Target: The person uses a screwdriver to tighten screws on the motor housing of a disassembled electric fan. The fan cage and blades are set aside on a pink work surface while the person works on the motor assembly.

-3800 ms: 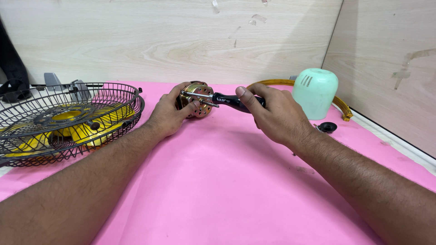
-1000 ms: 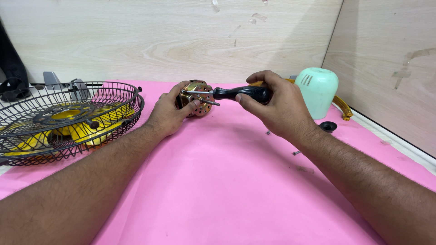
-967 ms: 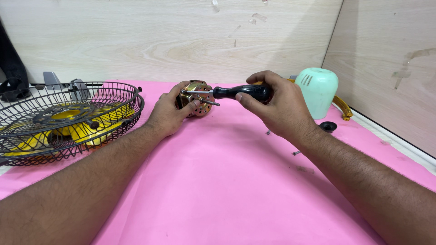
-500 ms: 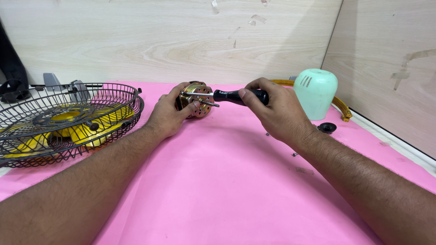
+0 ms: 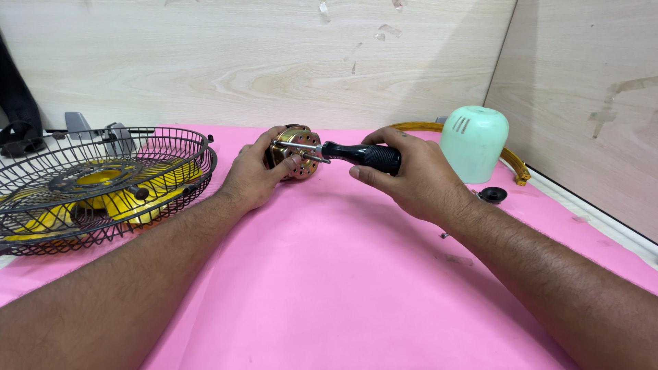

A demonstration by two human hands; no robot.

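Left hand [image 5: 252,177] grips the motor [image 5: 295,151], right hand [image 5: 415,179] holds the screwdriver [image 5: 356,153] in it; grille [image 5: 103,179] and cover [image 5: 474,142] already off.

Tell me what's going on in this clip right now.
A person works on a small fan motor over a pink mat. The left hand steadies the motor while the right hand holds a black-handled screwdriver with its tip against the motor's face. A wire fan guard with yellow blades lies to the left; a mint green motor cover stands to the right.
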